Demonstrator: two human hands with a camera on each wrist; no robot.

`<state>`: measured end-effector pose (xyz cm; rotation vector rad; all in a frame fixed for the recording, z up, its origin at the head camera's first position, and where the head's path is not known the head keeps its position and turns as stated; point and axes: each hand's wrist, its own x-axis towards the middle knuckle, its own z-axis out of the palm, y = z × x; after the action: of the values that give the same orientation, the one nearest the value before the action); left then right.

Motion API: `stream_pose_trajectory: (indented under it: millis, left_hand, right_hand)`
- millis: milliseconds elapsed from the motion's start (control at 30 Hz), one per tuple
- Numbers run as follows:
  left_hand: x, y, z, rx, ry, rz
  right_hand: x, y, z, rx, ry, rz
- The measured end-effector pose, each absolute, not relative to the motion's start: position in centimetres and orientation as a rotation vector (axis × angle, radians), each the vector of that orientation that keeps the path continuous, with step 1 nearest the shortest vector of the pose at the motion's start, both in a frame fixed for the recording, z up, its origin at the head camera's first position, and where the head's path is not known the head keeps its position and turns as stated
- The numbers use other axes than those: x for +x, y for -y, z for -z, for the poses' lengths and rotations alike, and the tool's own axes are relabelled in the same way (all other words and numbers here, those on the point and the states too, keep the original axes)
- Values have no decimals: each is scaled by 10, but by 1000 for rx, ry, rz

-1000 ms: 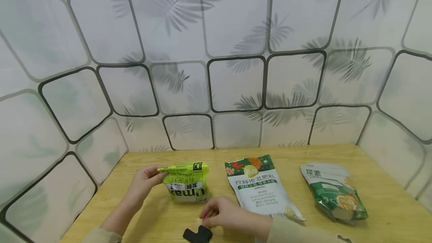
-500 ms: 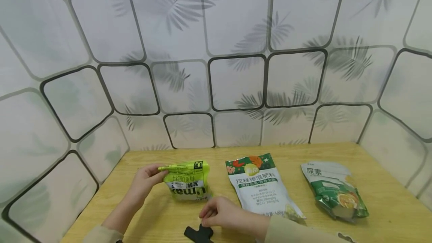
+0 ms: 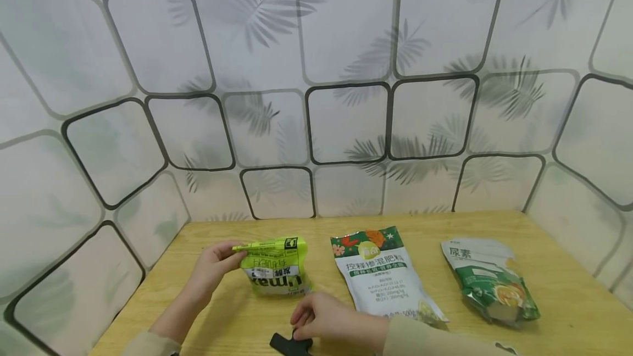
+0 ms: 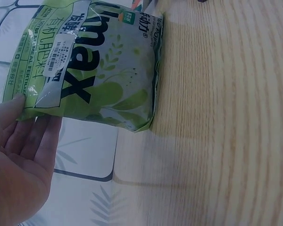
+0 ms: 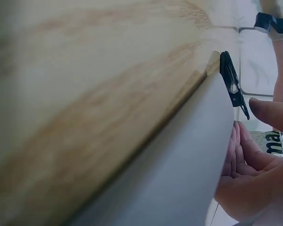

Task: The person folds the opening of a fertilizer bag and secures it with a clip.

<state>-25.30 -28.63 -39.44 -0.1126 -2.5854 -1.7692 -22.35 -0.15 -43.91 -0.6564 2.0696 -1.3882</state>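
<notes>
Bag (image 3: 276, 268), green, stands left of centre on table (image 3: 242, 323); judged soft, slick-filmed, weight settled low. Flat top seems best hold. Left hand (image 3: 211, 265) pinches a top corner, thumb against fingers. Right hand (image 3: 323, 317): fingers bent beside black clip (image 3: 292, 346); gripped or not, cannot tell.

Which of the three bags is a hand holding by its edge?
The yellow-green bag, farthest left in the head view: the left hand pinches its top edge. The middle bag and the rightmost bag lie on the table, neither gripped.
</notes>
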Motion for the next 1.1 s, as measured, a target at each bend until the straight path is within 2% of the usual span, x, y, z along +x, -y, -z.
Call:
stream_pose_trajectory:
  millis: [1100]
  left_hand:
    - [-252, 285, 394, -75, 2570, 1809]
  right_hand:
    - [-221, 5, 429, -739, -2144, 1243]
